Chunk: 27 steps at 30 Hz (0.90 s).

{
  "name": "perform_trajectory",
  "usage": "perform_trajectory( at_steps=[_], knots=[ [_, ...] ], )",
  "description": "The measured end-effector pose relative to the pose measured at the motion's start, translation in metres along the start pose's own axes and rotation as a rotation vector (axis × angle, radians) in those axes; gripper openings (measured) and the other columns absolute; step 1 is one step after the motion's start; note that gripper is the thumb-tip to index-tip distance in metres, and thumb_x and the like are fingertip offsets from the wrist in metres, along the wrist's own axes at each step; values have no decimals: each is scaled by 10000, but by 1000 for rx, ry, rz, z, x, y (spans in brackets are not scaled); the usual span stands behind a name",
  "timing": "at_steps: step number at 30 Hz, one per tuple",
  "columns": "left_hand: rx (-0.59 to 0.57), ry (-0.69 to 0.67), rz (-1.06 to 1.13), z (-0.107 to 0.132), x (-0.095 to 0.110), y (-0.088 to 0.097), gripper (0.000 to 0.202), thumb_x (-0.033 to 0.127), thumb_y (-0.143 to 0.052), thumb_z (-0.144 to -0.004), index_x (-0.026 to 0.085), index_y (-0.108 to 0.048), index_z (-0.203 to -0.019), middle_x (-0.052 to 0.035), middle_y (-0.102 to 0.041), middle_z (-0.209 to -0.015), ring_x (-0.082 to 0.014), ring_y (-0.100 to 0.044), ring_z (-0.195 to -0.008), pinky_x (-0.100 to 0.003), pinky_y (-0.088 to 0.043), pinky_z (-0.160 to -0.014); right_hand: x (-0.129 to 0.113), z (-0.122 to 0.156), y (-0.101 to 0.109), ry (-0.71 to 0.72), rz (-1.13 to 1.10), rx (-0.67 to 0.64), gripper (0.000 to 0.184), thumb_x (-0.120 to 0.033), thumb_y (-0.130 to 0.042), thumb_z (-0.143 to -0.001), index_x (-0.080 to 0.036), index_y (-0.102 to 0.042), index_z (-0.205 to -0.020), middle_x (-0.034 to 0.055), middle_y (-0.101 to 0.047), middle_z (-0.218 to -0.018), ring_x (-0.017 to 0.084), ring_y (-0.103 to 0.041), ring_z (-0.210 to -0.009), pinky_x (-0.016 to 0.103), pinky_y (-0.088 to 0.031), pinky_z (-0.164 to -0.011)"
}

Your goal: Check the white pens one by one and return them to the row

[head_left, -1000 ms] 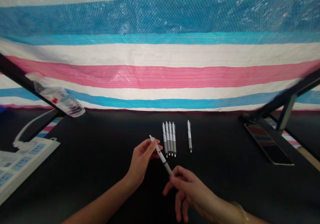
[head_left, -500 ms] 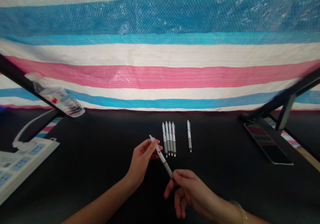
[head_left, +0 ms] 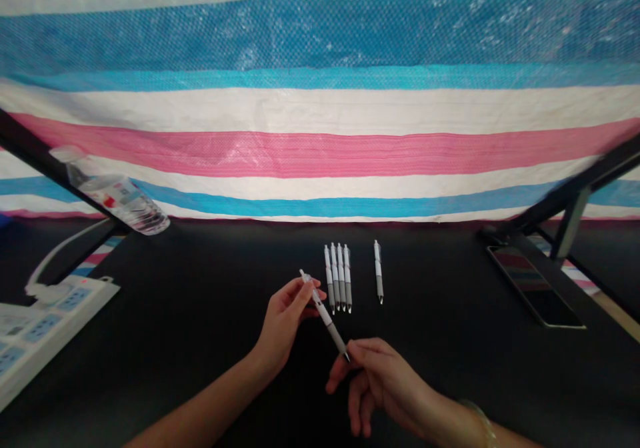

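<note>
My left hand (head_left: pixel 286 320) pinches the upper white part of a white-and-grey pen (head_left: pixel 323 313), which slants from upper left to lower right above the black table (head_left: pixel 200 315). At the pen's grey tip end, the thumb and forefinger of my right hand (head_left: pixel 376 380) are closed on it. Just beyond, several identical pens (head_left: pixel 339 278) lie side by side in a tight row, tips toward me. One more pen (head_left: pixel 379 272) lies alone to their right.
A white power strip (head_left: pixel 35 331) with its cable lies at the left edge. A clear water bottle (head_left: pixel 113 193) leans at the back left. A phone (head_left: pixel 536 287) lies at the right beside black stand legs (head_left: pixel 570 198). A striped tarp (head_left: pixel 320 121) hangs behind.
My right hand's fingers have slid slightly down to the pen's tip end. The left hand and the pens on the table have stayed put.
</note>
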<state>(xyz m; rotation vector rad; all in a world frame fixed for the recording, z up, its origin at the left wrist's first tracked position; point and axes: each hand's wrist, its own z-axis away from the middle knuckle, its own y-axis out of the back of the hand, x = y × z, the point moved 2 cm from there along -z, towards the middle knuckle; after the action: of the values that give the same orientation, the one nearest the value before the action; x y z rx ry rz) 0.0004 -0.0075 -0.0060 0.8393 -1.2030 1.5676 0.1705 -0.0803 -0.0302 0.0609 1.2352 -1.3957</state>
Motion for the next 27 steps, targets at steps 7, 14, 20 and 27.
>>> perform_trajectory(
  at_steps=[7,14,20,27],
  knots=[
    [-67,-18,-23,1,0,-2,277,434,-776,-824,169,-746,-902,-49,-726,-806,-163,-669,-755,-227,-550,-652,1,-2,0,-10,69,35,560,-654,-679,-813,-104,-597,-745,89,-671,-662,137,-622,-411,168,-394,-331],
    [-115,-22,-19,1,-1,-1,295,452,-728,-866,166,-728,-939,-48,-707,-799,-160,-660,-762,-240,-554,-691,1,-3,1,-39,53,21,531,-633,-683,-810,-110,-618,-743,68,-677,-625,125,-618,-428,174,-397,-377],
    [-169,-23,-58,3,2,-9,376,398,-786,-820,191,-700,-1123,-39,-674,-973,-163,-671,-799,-280,-580,-710,-6,-2,0,-37,-27,46,543,-610,-701,-810,-76,-698,-906,119,-724,-780,161,-679,-569,210,-491,-461],
    [-166,-23,-46,0,4,-10,647,332,-773,-830,232,-491,-1403,9,-642,-895,-129,-666,-698,-252,-569,-643,-11,1,-1,-20,-71,8,482,-507,-660,-853,-104,-680,-1118,178,-736,-1031,226,-730,-748,249,-534,-536]
  ],
)
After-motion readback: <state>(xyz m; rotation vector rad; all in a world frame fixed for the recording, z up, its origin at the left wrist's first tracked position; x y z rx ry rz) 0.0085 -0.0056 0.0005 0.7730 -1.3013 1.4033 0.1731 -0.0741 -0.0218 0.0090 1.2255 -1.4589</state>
